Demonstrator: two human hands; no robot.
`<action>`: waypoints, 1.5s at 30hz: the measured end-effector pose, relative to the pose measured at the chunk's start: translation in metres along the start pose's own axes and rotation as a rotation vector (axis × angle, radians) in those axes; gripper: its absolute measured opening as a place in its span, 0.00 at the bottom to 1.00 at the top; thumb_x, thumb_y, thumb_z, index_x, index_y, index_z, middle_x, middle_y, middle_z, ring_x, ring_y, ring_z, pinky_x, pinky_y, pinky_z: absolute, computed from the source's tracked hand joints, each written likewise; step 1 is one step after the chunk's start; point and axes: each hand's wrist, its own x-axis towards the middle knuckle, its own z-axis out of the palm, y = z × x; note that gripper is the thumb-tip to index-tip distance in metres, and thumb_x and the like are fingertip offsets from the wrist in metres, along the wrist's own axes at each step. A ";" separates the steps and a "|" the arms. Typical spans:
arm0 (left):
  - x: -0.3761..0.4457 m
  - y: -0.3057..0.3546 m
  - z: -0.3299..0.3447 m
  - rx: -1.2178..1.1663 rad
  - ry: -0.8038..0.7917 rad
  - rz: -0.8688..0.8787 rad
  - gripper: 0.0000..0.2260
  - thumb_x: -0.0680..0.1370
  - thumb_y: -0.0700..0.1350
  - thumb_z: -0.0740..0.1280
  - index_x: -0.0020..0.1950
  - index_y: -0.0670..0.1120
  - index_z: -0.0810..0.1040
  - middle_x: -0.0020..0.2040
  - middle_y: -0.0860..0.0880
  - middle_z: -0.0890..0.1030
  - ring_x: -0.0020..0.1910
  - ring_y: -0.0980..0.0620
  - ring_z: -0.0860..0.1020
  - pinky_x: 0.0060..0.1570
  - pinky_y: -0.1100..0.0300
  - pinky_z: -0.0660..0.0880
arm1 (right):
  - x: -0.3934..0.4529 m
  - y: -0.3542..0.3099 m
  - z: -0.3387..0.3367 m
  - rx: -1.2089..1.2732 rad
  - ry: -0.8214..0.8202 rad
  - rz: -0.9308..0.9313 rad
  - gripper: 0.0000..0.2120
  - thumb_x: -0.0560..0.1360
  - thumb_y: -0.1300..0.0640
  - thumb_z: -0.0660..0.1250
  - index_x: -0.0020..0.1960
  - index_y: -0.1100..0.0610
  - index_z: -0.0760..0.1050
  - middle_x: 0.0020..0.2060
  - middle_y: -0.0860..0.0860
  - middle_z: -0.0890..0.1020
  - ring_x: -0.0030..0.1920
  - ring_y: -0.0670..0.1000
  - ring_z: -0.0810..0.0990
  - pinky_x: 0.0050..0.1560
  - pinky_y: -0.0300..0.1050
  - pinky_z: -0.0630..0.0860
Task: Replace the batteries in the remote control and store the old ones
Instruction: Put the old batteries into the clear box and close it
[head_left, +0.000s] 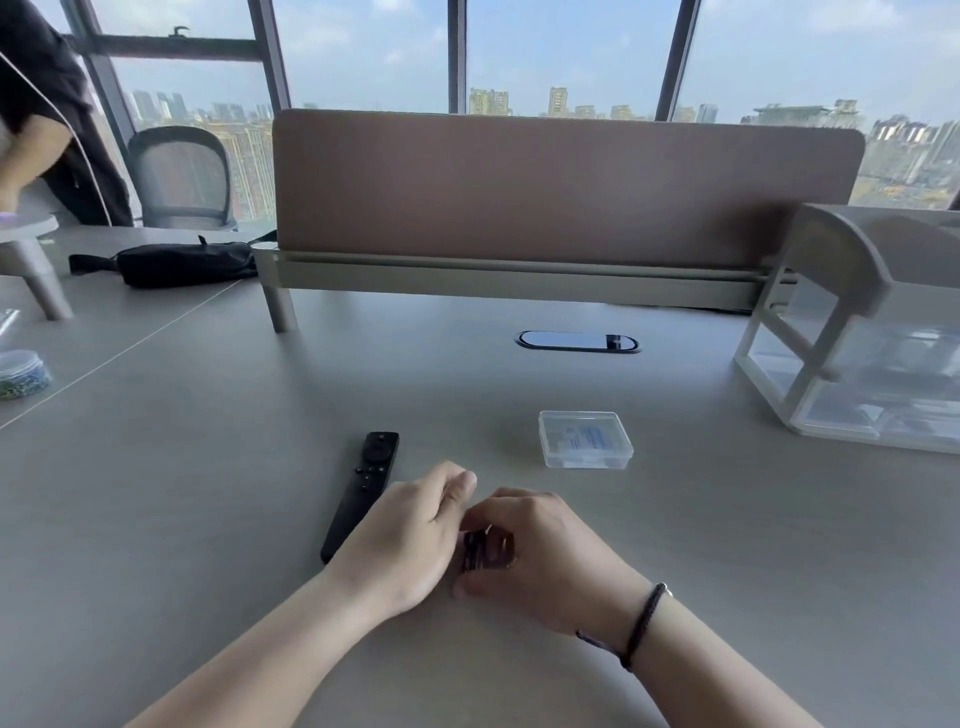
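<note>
A wide grey desk (208, 493) carries, at its right edge, a clear plastic drawer unit with a pale frame (857, 364), and near the middle a long, slim black remote control (363, 488) lying face up. Right of the remote and apart from it sits a small, closed, transparent plastic box (585, 439). Nearer the viewer, the left hand (405, 540) and right hand (540, 551) meet, fingers curled together around a small dark object (480, 551) too blurred to identify, just right of the remote's near end.
</note>
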 end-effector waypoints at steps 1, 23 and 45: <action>0.001 -0.001 0.001 0.018 0.028 0.027 0.15 0.82 0.57 0.55 0.46 0.51 0.75 0.36 0.44 0.81 0.35 0.48 0.77 0.42 0.47 0.73 | 0.001 0.002 0.000 0.002 0.010 0.013 0.13 0.65 0.54 0.76 0.49 0.49 0.82 0.43 0.49 0.81 0.41 0.48 0.79 0.45 0.43 0.77; 0.090 0.032 0.081 0.401 -0.167 0.115 0.27 0.74 0.56 0.58 0.74 0.59 0.66 0.76 0.53 0.67 0.75 0.49 0.64 0.74 0.52 0.60 | 0.004 0.022 -0.037 0.464 0.676 0.313 0.18 0.66 0.54 0.80 0.55 0.48 0.83 0.38 0.41 0.86 0.41 0.36 0.84 0.47 0.32 0.80; 0.015 -0.005 0.013 -0.421 0.161 -0.045 0.10 0.69 0.46 0.63 0.50 0.55 0.73 0.41 0.53 0.77 0.38 0.54 0.73 0.42 0.59 0.70 | -0.001 0.004 -0.030 1.459 0.135 0.345 0.15 0.61 0.64 0.76 0.47 0.66 0.83 0.39 0.62 0.84 0.33 0.53 0.84 0.40 0.42 0.85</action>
